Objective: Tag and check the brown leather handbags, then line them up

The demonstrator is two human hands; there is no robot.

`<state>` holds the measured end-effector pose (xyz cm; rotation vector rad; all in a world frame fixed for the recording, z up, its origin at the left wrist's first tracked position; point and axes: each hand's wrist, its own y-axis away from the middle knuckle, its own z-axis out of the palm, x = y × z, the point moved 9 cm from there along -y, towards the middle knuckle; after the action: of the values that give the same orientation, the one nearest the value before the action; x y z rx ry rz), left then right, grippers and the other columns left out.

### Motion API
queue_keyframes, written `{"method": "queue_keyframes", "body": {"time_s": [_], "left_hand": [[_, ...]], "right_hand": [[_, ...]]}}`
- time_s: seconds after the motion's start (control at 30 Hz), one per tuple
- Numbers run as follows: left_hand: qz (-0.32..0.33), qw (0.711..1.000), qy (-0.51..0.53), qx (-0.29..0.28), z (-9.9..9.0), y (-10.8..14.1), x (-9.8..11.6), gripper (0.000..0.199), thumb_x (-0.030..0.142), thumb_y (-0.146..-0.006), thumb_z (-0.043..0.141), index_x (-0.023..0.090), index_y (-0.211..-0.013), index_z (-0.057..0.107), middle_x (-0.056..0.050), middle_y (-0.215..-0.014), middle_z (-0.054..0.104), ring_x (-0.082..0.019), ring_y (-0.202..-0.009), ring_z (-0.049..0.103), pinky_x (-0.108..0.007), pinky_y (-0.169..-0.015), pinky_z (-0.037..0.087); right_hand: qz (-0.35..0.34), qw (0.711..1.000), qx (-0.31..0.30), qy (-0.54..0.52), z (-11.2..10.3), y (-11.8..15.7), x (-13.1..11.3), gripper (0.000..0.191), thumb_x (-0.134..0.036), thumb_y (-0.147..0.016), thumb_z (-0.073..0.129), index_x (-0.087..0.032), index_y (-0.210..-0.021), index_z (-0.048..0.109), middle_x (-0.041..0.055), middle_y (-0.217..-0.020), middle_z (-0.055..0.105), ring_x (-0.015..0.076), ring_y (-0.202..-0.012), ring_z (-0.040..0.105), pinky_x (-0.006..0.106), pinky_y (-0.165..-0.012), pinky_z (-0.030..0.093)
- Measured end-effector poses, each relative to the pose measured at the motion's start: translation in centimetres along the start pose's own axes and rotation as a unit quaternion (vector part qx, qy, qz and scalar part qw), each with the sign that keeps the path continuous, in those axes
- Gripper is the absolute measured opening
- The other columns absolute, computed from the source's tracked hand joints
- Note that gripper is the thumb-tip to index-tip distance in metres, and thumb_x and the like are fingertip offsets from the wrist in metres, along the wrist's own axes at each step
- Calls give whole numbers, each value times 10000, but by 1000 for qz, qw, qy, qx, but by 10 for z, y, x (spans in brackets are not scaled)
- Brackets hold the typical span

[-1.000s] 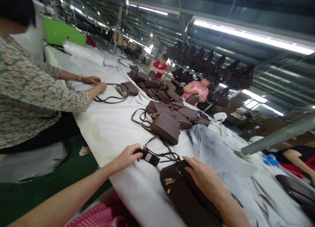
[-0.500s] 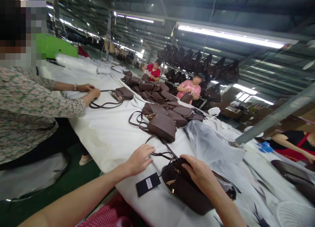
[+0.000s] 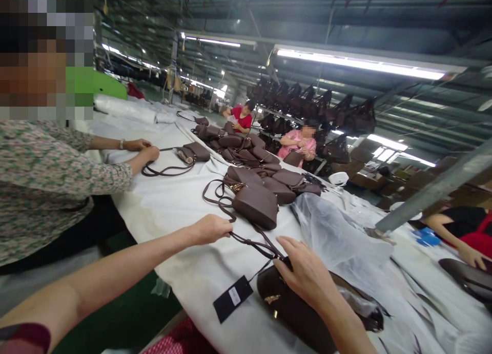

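Note:
A dark brown handbag (image 3: 292, 313) lies on the white-covered table in front of me, with gold-coloured fittings on its side. My left hand (image 3: 212, 229) is closed, its fingertips pinching the bag's thin brown strap (image 3: 249, 242) and drawing it out to the left. My right hand (image 3: 303, 267) rests over the bag's top edge by the strap's end, fingers stretched and thumb apart from them. From the bag hangs a black tag (image 3: 232, 298) with a white label, lying flat on the cloth. Clear plastic shows at the bag's opening.
Beyond my hands lies another brown bag (image 3: 255, 203), in front of a heap of bags (image 3: 246, 149). Clear plastic sheeting (image 3: 334, 231) is to the right. At left, a co-worker in a floral sleeve (image 3: 111, 177) handles a bag strap. A slanted metal pole (image 3: 434, 185) stands at right.
My left hand has gone from open fingers beside the strap to a closed pinch on it. My right hand stays on the bag. The whole view has shifted slightly.

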<state>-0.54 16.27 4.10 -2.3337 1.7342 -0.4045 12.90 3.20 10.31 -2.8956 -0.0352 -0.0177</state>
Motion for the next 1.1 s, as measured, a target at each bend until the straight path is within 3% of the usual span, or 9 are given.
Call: {"method": "queue_keyframes", "body": {"time_s": [0.07,0.13,0.27,0.53,0.67,0.8,0.97,1.03,1.1], "left_hand": [[46,998,-29,23,-30,-7,11,69,246,-883,599,192,-843,615,-32,-806,648,-159,-709,578,-247,-604,366],[80,995,-38,38,-57,-18,22,86,265,-872,616,192,-827,620,-38,-796,648,-160,-696,576,-254,-590,353],[124,991,-14,53,-94,-39,30,150,262,-854,635,193,-723,609,-30,-722,631,-149,-648,560,-252,-573,339],[137,989,-46,36,-87,-38,17,145,227,-898,553,190,-782,631,-34,-749,635,-146,-659,542,-251,-614,353],[154,984,-83,24,-93,-37,18,174,130,-908,470,176,-855,630,-62,-835,632,-166,-762,553,-266,-724,393],[194,976,-56,86,-131,-56,40,264,19,-861,422,173,-872,636,-102,-1040,623,-202,-982,558,-304,-879,428],[299,941,5,158,-163,-87,107,265,94,-908,419,179,-962,665,-88,-1360,515,-233,-1279,454,-366,-1119,339],[326,929,16,176,-168,-95,129,299,111,-918,405,171,-1092,642,-82,-1369,518,-227,-1307,442,-342,-1139,328],[338,918,34,206,-174,-99,142,371,101,-906,405,137,-1236,571,-105,-1363,527,-227,-1318,439,-329,-1137,337]], "right_hand": [[-62,998,12,-18,0,-21,-30,471,-323,-850,609,-176,-1288,521,140,-1296,599,285,-1188,558,442,-1021,401],[-83,996,-26,-13,8,-43,-49,339,-348,-888,581,-187,-1187,579,120,-1169,667,264,-1089,613,383,-935,449],[-30,995,-89,45,17,-64,-43,200,-281,-960,463,-196,-864,617,87,-873,719,230,-822,676,297,-694,440],[36,986,-150,67,21,-30,-10,274,-308,-982,388,-196,-899,623,87,-889,732,231,-830,688,282,-657,419],[40,984,-159,-70,20,-22,0,326,-345,-977,374,-199,-1013,663,93,-1011,730,244,-969,671,339,-801,487],[46,964,-53,-256,-16,-35,23,479,-426,-950,375,-186,-1337,523,111,-1319,604,237,-1200,570,394,-1000,453],[-22,961,172,-217,-101,-68,31,807,-282,-816,515,-195,-1526,143,98,-1580,226,246,-1398,335,428,-1064,416],[-68,949,234,-201,-133,-80,24,764,-270,-820,489,-208,-1515,178,65,-1601,148,224,-1467,140,447,-1160,273],[-87,944,226,-224,-150,-92,21,565,-284,-852,459,-223,-1410,396,62,-1570,238,230,-1465,148,451,-1165,256]]}}
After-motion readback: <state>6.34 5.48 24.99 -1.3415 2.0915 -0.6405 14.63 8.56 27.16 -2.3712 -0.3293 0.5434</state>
